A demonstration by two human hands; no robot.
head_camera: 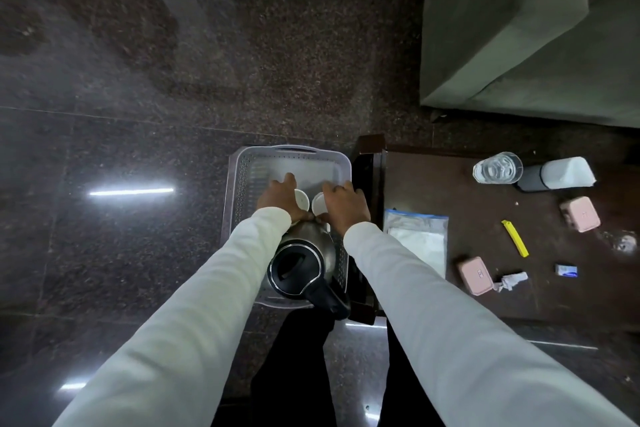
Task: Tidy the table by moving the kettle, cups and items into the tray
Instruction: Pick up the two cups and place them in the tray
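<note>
So the biggest thing here is the floor (173,62), dark speckled polished stone with light strips glaring off it. Up at 1 o'clock there's a big grey-green upholstered block (512,28), boxy with soft edges. At 3 o'clock sits the dark brown wooden tabletop (485,288), kinda scuffed and dusty.

The tray (239,184) is dead centre, a pale grey plastic rectangle with rounded corners, perforated walls and a handle slot at its far end. It sits on the floor just left of the tabletop. The kettle (304,263) is already in the tray's near end: brushed steel body, round black lid, black handle sticking out toward 5 o'clock. Two small white cups (302,199) sit side by side in the middle of the tray, just past the kettle.

Both arms are in cream long sleeves. The left hand (277,198) is curled over the left cup, fingers wrapping it. The right hand (346,204) covers the right cup (318,203) with fingers bent down onto it, looks like a grip but the contact is hidden.

Still on the tabletop: a clear zip bag (417,236) with white stuff inside, a grey and white bottle (557,173) lying down, a clear glass (497,167), two pink rounded boxes (475,275), a yellow clip (515,238), crumpled paper (512,280), a tiny blue and white packet (566,270)
</note>
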